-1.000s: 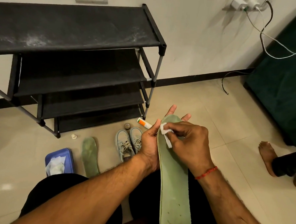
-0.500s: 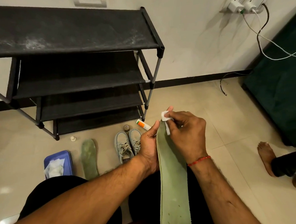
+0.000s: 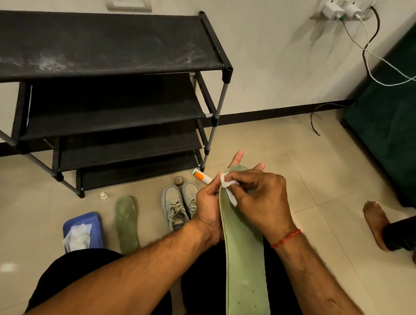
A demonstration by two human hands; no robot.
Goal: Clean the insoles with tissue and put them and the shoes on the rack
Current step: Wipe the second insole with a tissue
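A long green insole (image 3: 244, 263) rests over my lap, its toe end pointing away from me. My left hand (image 3: 209, 205) grips its left edge from underneath, fingertips showing past the toe. My right hand (image 3: 260, 201) pinches a crumpled white tissue (image 3: 228, 186) against the insole's toe area. A second green insole (image 3: 126, 221) lies flat on the floor to the left. A pair of pale grey-blue laced shoes (image 3: 180, 204) stands side by side on the floor beyond my left hand. The black four-shelf rack (image 3: 111, 56) stands against the wall, its shelves bare and dusty.
A blue tissue pack (image 3: 84, 230) lies on the floor at the left. A white and orange tube (image 3: 201, 175), a small round lid (image 3: 178, 180) and a small white cap (image 3: 103, 195) lie near the rack's foot. Another person's bare foot (image 3: 375, 224) is at the right, near dark green furniture (image 3: 396, 124) and hanging cables (image 3: 376, 57).
My right hand with the tissue went up to the insole's tip half a second ago and has come back down a little onto the toe area. My left hand keeps its hold.
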